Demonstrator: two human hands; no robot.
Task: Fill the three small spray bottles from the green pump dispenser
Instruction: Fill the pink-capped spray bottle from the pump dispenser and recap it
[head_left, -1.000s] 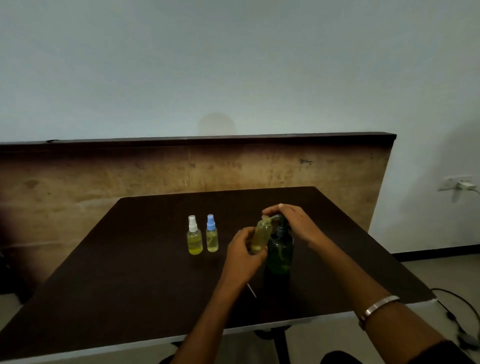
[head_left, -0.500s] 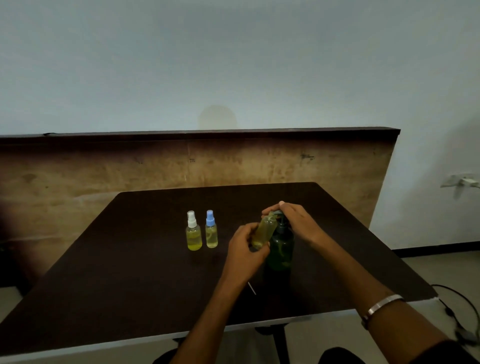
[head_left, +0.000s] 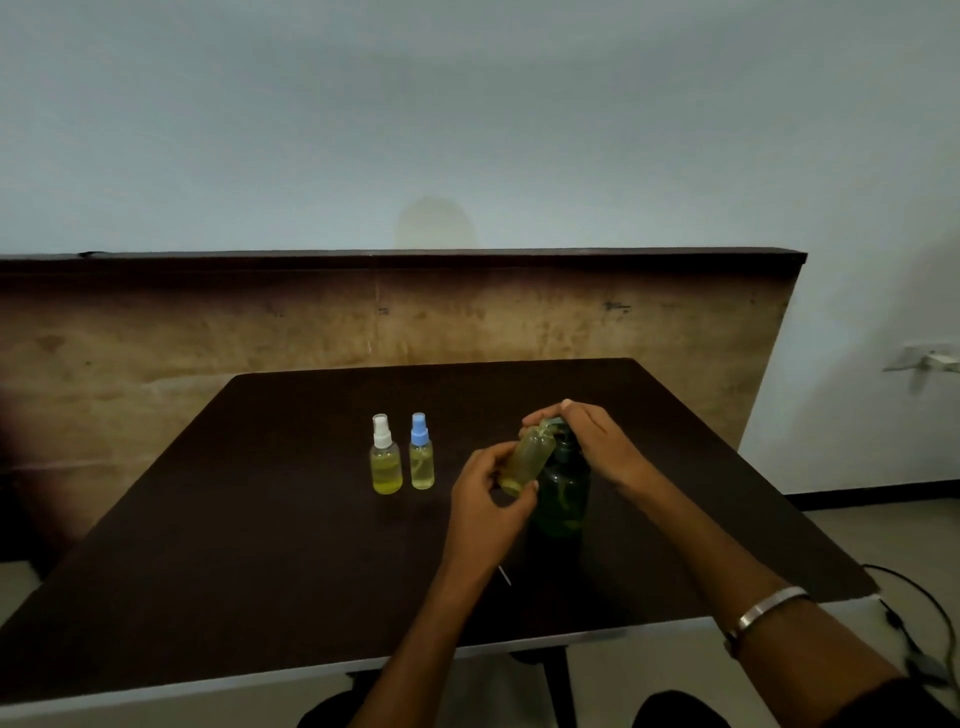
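Observation:
The green pump dispenser (head_left: 563, 493) stands on the dark table (head_left: 260, 545), right of centre. My right hand (head_left: 592, 441) lies over its pump head, fingers bent down across the top. My left hand (head_left: 488, 499) grips an uncapped small spray bottle (head_left: 527, 460), tilted with its mouth up against the pump spout; it holds yellow liquid. Two capped small bottles with yellow liquid stand to the left: one with a white cap (head_left: 385, 462) and one with a blue cap (head_left: 422, 460).
A thin white straw-like piece (head_left: 505, 576) lies on the table just behind my left wrist. A wooden panel (head_left: 208, 338) rises behind the table. Cables (head_left: 924, 613) lie on the floor at the right.
The small bottle in my left hand has tilted further toward the spout. Both hands stay at the dispenser; the view has shifted slightly.

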